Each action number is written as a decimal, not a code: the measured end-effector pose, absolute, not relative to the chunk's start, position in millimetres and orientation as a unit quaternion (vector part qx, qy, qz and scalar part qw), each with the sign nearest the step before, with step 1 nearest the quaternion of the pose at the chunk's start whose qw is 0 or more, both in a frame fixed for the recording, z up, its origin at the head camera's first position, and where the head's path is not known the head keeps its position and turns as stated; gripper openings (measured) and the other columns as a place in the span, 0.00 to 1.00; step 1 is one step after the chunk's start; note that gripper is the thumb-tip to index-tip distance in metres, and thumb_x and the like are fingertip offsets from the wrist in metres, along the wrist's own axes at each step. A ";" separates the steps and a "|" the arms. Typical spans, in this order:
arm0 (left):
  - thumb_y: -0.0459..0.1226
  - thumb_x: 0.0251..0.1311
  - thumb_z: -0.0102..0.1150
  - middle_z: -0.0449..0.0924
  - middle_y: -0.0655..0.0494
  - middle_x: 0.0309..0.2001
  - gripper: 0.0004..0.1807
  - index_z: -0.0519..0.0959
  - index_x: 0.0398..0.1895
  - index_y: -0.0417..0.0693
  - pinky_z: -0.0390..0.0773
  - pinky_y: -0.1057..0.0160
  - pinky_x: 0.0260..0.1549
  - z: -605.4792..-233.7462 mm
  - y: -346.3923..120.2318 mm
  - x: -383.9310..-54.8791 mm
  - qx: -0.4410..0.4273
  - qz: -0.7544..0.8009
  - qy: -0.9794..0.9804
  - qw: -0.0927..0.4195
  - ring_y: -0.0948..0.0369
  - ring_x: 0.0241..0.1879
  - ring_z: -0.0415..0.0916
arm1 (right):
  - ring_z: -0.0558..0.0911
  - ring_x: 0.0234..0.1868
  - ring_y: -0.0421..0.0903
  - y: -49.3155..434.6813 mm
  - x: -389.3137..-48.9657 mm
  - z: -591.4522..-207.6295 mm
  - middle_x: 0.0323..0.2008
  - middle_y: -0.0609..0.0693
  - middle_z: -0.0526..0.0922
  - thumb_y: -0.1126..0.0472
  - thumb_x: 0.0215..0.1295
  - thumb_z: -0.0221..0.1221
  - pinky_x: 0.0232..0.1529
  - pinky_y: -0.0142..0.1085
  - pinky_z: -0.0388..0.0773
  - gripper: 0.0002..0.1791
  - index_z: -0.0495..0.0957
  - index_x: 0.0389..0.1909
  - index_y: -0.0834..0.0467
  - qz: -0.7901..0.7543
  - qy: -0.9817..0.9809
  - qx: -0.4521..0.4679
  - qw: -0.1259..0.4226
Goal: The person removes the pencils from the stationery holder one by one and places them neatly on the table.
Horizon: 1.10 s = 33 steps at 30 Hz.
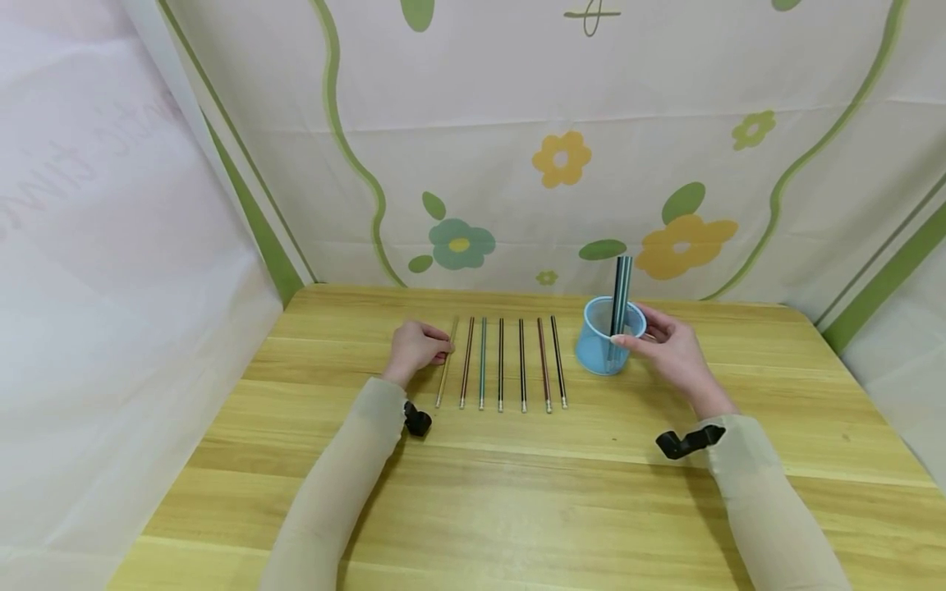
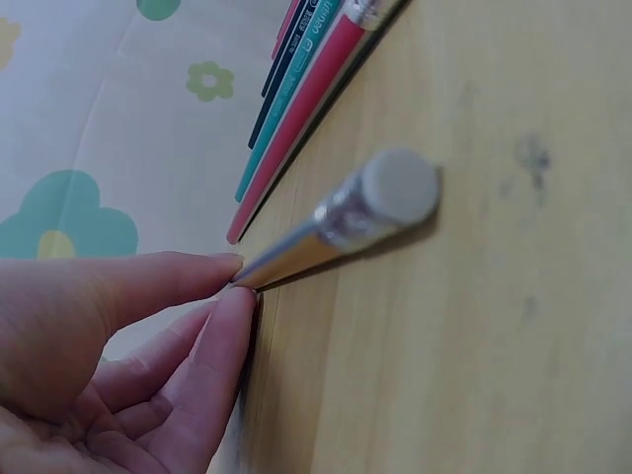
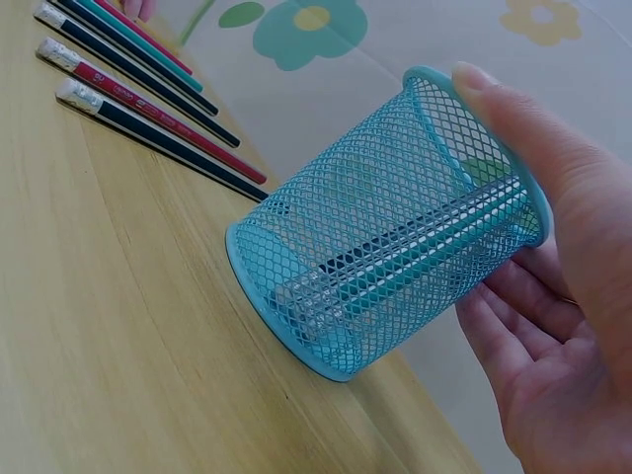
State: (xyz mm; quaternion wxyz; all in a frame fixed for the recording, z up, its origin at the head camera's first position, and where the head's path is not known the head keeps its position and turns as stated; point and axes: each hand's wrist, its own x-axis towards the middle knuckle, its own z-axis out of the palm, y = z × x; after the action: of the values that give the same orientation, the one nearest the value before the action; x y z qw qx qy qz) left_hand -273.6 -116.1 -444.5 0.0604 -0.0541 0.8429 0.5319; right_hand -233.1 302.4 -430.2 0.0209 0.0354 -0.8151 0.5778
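Observation:
In the head view my left hand (image 1: 415, 348) pinches a yellow pencil (image 1: 443, 381) between thumb and fingertips, at the left end of a row of pencils. The left wrist view shows its white eraser (image 2: 400, 187) toward the camera, the shaft low over the table. My right hand (image 1: 677, 355) grips a light blue mesh pen cup (image 1: 593, 351) at its right side, thumb over the rim. Inside the cup, several dark and teal pencils (image 1: 622, 283) lean toward the right, eraser ends down. Through the mesh their lower ends (image 3: 326, 301) show.
Right of the yellow pencil lie several pencils side by side, among them a red pencil (image 1: 466, 365), a teal pencil (image 1: 483, 361) and a black pencil (image 1: 559, 365), erasers toward me. Beyond the wooden table (image 1: 517, 501) hangs a flowered cloth (image 1: 473, 180).

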 end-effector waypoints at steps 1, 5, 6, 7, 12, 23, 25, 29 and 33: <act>0.29 0.58 0.72 0.87 0.45 0.34 0.07 0.87 0.40 0.34 0.87 0.64 0.29 -444.3 -116.2 -273.2 -0.055 0.533 0.842 0.060 0.57 0.28 0.85 | 0.73 0.66 0.58 302.3 -233.0 -430.1 0.68 0.64 0.71 0.49 0.63 0.72 0.52 0.21 0.77 0.46 0.62 0.77 0.58 0.577 -0.816 0.035 0.021; 0.28 0.58 0.72 0.87 0.44 0.34 0.08 0.87 0.40 0.33 0.87 0.64 0.31 -443.5 -116.6 -272.2 -0.060 0.542 0.836 0.061 0.56 0.29 0.86 | 0.73 0.67 0.59 303.6 -234.4 -431.5 0.69 0.63 0.70 0.49 0.63 0.72 0.52 0.21 0.76 0.46 0.62 0.77 0.58 0.575 -0.818 0.033 0.018; 0.28 0.58 0.72 0.87 0.43 0.35 0.08 0.87 0.40 0.33 0.87 0.63 0.31 -443.4 -116.8 -272.1 -0.060 0.544 0.835 0.061 0.56 0.29 0.86 | 0.72 0.67 0.59 303.9 -234.8 -431.9 0.69 0.63 0.70 0.49 0.64 0.71 0.52 0.21 0.76 0.46 0.62 0.77 0.58 0.574 -0.818 0.033 0.018; 0.28 0.58 0.72 0.87 0.43 0.35 0.09 0.87 0.40 0.33 0.87 0.63 0.31 -443.3 -116.9 -272.0 -0.060 0.547 0.833 0.062 0.55 0.29 0.86 | 0.72 0.67 0.59 304.1 -235.1 -432.1 0.69 0.63 0.70 0.50 0.64 0.71 0.52 0.21 0.76 0.46 0.61 0.77 0.58 0.573 -0.818 0.033 0.018; 0.28 0.57 0.73 0.87 0.42 0.36 0.10 0.86 0.42 0.32 0.87 0.63 0.32 -442.5 -120.1 -271.3 -0.058 0.559 0.825 0.061 0.54 0.31 0.86 | 0.73 0.67 0.58 303.9 -234.7 -431.5 0.70 0.63 0.70 0.49 0.64 0.71 0.52 0.21 0.76 0.46 0.62 0.77 0.58 0.572 -0.820 0.034 0.019; 0.37 0.59 0.74 0.86 0.45 0.43 0.17 0.86 0.49 0.37 0.87 0.59 0.41 -424.9 -120.9 -269.9 -0.050 0.573 0.816 0.048 0.51 0.41 0.87 | 0.72 0.67 0.56 302.3 -233.1 -431.0 0.70 0.63 0.69 0.50 0.65 0.71 0.54 0.22 0.75 0.44 0.62 0.76 0.60 0.571 -0.820 0.036 0.025; 0.39 0.59 0.75 0.86 0.46 0.45 0.18 0.86 0.50 0.38 0.86 0.58 0.43 -418.6 -115.2 -268.8 -0.037 0.577 0.815 0.047 0.50 0.43 0.86 | 0.72 0.68 0.55 302.1 -232.7 -430.7 0.70 0.63 0.69 0.51 0.65 0.71 0.54 0.21 0.75 0.44 0.62 0.76 0.60 0.570 -0.820 0.036 0.025; 0.41 0.59 0.75 0.87 0.47 0.45 0.18 0.86 0.49 0.40 0.85 0.53 0.48 -408.3 -98.5 -266.0 -0.007 0.586 0.809 0.042 0.48 0.46 0.85 | 0.73 0.67 0.55 302.9 -233.6 -431.9 0.70 0.63 0.69 0.50 0.65 0.71 0.53 0.21 0.75 0.44 0.63 0.77 0.59 0.570 -0.821 0.035 0.024; 0.42 0.60 0.75 0.86 0.51 0.46 0.19 0.86 0.50 0.43 0.83 0.49 0.52 -401.9 -78.0 -263.9 0.019 0.596 0.802 0.037 0.49 0.48 0.84 | 0.73 0.67 0.55 303.7 -235.1 -433.6 0.70 0.62 0.70 0.50 0.64 0.71 0.53 0.21 0.76 0.44 0.63 0.77 0.58 0.574 -0.818 0.035 0.024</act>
State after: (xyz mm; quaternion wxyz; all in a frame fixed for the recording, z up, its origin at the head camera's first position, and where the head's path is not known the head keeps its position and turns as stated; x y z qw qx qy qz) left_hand -263.9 -78.0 -401.9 0.0373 0.0187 0.8019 0.5959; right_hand -235.1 303.7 -433.6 0.0236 0.0351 -0.8180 0.5737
